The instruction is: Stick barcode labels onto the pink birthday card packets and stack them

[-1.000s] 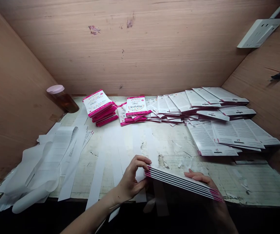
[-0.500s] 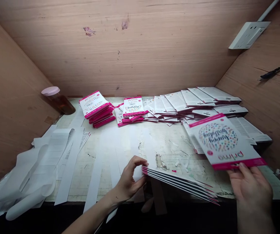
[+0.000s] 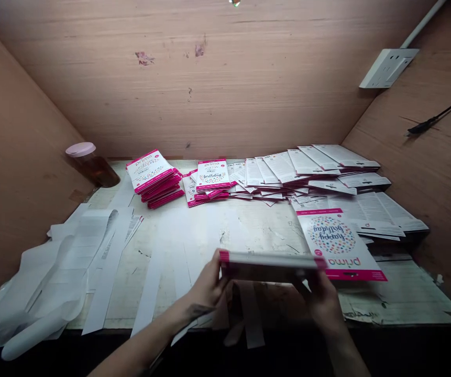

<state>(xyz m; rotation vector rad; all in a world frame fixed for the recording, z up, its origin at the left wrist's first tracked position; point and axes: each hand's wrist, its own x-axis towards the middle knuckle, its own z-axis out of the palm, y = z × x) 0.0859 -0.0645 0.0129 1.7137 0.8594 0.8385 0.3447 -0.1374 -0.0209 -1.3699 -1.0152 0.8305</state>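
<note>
Between my two hands a stack of flat printed packets [image 3: 268,266] is held edge-on near the table's front, smeared by motion. My left hand [image 3: 211,280] is closed on the stack's left end. At the right end, my right hand [image 3: 321,296] grips the same stack, its fingers partly hidden. Just beyond my right hand a single white and pink packet [image 3: 337,243], printed "happy birthday" and "prima", lies upside down to me. It rests against the packets spread at the right.
Overlapping packets [image 3: 280,167] run along the back right. A pink-edged pile [image 3: 154,175] and a smaller pile [image 3: 213,178] stand at the back. A lidded bottle of brown liquid [image 3: 95,165] stands back left. Paper strips [image 3: 52,283] cover the left side. A socket [image 3: 390,68] is on the wall.
My right hand has let go of the single packet, which now lies on the right. That hand has moved left onto the stack, which is now levelled and gathered.
</note>
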